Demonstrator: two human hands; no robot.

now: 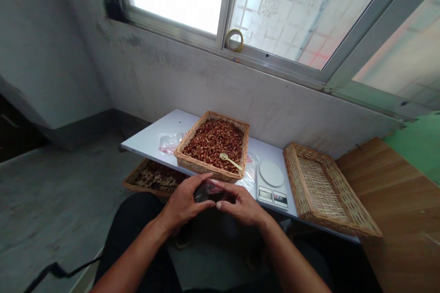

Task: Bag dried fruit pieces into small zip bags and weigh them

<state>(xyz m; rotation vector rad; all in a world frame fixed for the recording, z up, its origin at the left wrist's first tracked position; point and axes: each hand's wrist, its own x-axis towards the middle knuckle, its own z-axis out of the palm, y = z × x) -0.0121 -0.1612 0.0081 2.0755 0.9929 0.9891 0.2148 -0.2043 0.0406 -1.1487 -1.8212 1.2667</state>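
Between my two hands is a small clear plastic bag (209, 191), partly hidden by the fingers. My left hand (185, 200) grips its left side with thumb and fingers curved round it. On the other side, my right hand (242, 203) pinches the bag, and the thumb tips nearly meet. Just beyond them, at the table's front edge, stands a wicker basket (209, 163) full of dried reddish-brown pieces (216, 139). A light-coloured spoon (231, 160) lies on the pieces.
A white kitchen scale (271, 178) sits on the white table (147, 136), right of the basket. Clear plastic bags (171, 143) lie beside the basket. Another wicker basket (323, 187) is at the right end; a filled basket (154, 176) stands below. Tape (227, 41) rests on the windowsill.
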